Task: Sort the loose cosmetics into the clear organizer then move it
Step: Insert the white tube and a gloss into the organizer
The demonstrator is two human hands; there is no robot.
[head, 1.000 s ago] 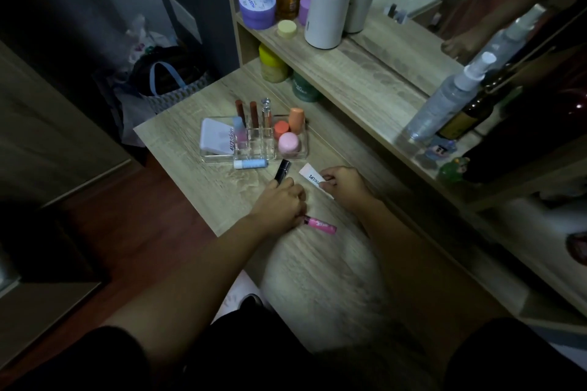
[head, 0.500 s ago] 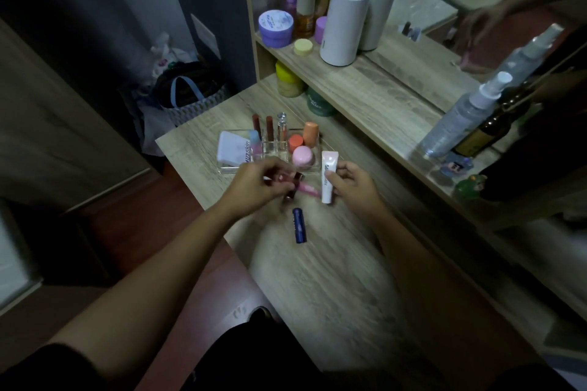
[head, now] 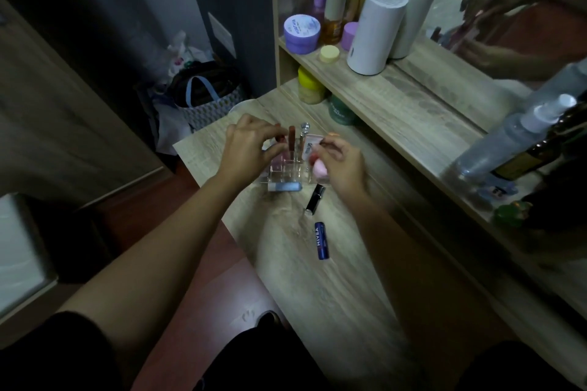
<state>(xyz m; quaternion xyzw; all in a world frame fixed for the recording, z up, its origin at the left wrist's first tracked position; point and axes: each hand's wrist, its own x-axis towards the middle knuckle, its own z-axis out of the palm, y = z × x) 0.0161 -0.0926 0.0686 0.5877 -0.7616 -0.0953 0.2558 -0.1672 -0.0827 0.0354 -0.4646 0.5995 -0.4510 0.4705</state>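
Both hands are over the clear organizer, which sits on the far part of the wooden table. The left hand reaches in from the left, and its fingers pinch the top of a brown-red lip tube standing in a slot. The right hand is at the right end of the organizer, fingers curled around a white tube with writing, holding it tilted above the box. Another red-brown lip tube and a thin tube with a silver cap stand up in the slots. A pink egg-shaped sponge rests in the right side, just under the right hand. A light blue lip balm lies flat against the front edge of the organizer. 2 things lie loose on the table, nearer the person: a black tube and a dark blue NIVEA lip balm, near each other but not touching.
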